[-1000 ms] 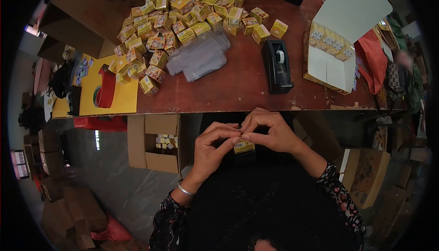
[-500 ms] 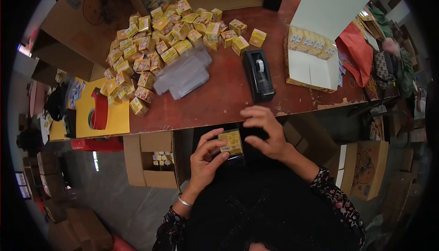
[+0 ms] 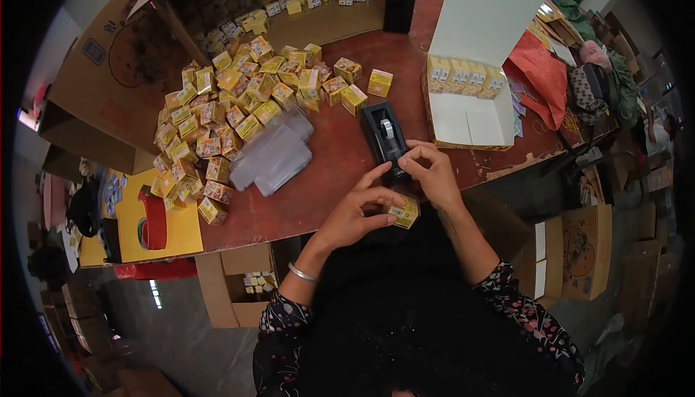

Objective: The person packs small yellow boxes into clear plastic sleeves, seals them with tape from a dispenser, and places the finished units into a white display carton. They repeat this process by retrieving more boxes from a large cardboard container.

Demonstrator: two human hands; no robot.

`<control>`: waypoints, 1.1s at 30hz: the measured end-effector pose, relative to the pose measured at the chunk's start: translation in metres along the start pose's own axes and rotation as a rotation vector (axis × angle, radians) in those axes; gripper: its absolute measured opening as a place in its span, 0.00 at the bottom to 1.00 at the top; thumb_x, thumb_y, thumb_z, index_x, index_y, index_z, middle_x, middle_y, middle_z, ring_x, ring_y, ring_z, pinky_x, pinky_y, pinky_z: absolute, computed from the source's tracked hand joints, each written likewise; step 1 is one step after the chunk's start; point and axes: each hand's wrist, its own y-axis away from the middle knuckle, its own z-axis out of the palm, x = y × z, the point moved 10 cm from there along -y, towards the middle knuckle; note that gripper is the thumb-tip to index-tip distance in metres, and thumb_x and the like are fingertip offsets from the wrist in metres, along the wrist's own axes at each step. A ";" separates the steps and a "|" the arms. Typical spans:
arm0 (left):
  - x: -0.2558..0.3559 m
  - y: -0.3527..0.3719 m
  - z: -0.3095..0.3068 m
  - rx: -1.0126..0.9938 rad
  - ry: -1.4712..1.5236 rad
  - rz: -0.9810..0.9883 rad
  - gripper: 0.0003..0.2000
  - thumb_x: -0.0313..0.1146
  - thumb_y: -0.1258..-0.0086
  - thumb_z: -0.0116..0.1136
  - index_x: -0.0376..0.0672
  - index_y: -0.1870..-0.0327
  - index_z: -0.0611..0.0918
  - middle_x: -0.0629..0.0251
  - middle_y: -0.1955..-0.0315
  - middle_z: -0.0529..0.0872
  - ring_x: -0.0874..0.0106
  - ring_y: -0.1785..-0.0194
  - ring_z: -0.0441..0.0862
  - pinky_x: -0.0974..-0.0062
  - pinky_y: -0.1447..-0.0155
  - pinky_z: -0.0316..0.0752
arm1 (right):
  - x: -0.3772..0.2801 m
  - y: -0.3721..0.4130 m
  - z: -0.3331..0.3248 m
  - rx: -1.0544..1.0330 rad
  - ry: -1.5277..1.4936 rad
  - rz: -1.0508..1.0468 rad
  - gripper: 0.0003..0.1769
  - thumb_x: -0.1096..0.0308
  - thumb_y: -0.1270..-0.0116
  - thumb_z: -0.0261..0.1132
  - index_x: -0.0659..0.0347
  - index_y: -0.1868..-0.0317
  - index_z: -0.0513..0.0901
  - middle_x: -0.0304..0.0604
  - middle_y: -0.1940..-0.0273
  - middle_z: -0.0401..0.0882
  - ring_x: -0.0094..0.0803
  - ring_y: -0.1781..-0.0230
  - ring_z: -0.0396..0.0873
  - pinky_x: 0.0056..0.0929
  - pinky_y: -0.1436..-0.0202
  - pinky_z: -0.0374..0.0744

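In my left hand (image 3: pixel 351 216) is a small yellow printed box (image 3: pixel 406 212), gripped between thumb and fingers just off the table's front edge. The left index finger reaches up toward the black tape dispenser (image 3: pixel 374 125). My right hand (image 3: pixel 436 180) is at the dispenser's near end, its thumb and index fingertips brought together there. Whether a strip of clear tape lies between those fingertips is too fine to see. A tape roll (image 3: pixel 389 129) sits inside the dispenser. To its left lies a stack of clear plastic sleeves (image 3: pixel 275 154).
Many similar yellow boxes (image 3: pixel 239 100) are heaped at the left. An open white-lined carton (image 3: pixel 470 125) on the right holds a row of boxes. A red tape holder (image 3: pixel 153 220) stands on yellow board. An open cardboard box (image 3: pixel 224 288) is below the table.
Both hands have moved up to the tape dispenser, the left carrying the yellow box. My right hand's spread fingers have closed together at the dispenser's near end. The camera view has shifted.
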 end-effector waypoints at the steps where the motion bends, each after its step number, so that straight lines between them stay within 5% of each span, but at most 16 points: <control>1: -0.004 -0.003 0.001 -0.020 0.021 -0.013 0.15 0.17 0.32 0.68 0.41 0.46 0.88 0.57 0.17 0.56 0.73 0.37 0.82 0.71 0.37 0.82 | -0.001 0.003 -0.001 0.023 -0.083 0.056 0.07 0.68 0.32 0.75 0.64 0.63 0.89 0.54 0.41 0.81 0.37 0.34 0.76 0.36 0.35 0.74; 14: -0.011 -0.008 -0.001 -0.041 0.167 -0.046 0.14 0.16 0.32 0.66 0.39 0.47 0.87 0.56 0.16 0.54 0.72 0.41 0.86 0.73 0.41 0.83 | 0.013 0.030 -0.005 0.031 -0.011 -0.138 0.07 0.69 0.31 0.74 0.66 0.61 0.88 0.55 0.32 0.75 0.33 0.38 0.80 0.29 0.44 0.78; 23: 0.013 0.014 -0.017 0.204 0.175 0.101 0.15 0.17 0.34 0.69 0.38 0.46 0.87 0.60 0.26 0.67 0.68 0.40 0.85 0.70 0.35 0.83 | -0.010 0.037 -0.024 0.118 0.025 -0.330 0.03 0.77 0.28 0.69 0.69 0.60 0.85 0.49 0.34 0.75 0.28 0.51 0.85 0.21 0.56 0.85; 24: 0.023 0.021 -0.019 0.267 0.058 0.120 0.15 0.18 0.33 0.69 0.38 0.46 0.87 0.60 0.27 0.68 0.68 0.39 0.84 0.70 0.35 0.82 | -0.036 0.048 -0.029 0.164 0.075 -0.304 0.03 0.76 0.26 0.68 0.68 0.59 0.84 0.47 0.43 0.82 0.24 0.62 0.85 0.20 0.60 0.85; 28: 0.070 0.048 -0.008 0.448 -0.367 0.234 0.14 0.18 0.32 0.69 0.39 0.46 0.87 0.57 0.32 0.71 0.67 0.36 0.82 0.68 0.34 0.82 | -0.064 0.070 -0.009 -0.035 -0.370 -0.182 0.04 0.73 0.22 0.65 0.66 0.54 0.84 0.40 0.66 0.86 0.20 0.68 0.84 0.21 0.65 0.86; 33: 0.086 0.061 0.009 0.571 -0.596 0.422 0.16 0.15 0.34 0.69 0.40 0.47 0.87 0.51 0.33 0.71 0.57 0.36 0.83 0.63 0.37 0.84 | -0.067 0.093 0.028 -0.172 -0.447 -0.069 0.06 0.72 0.22 0.66 0.67 0.52 0.84 0.41 0.65 0.87 0.22 0.69 0.85 0.21 0.65 0.86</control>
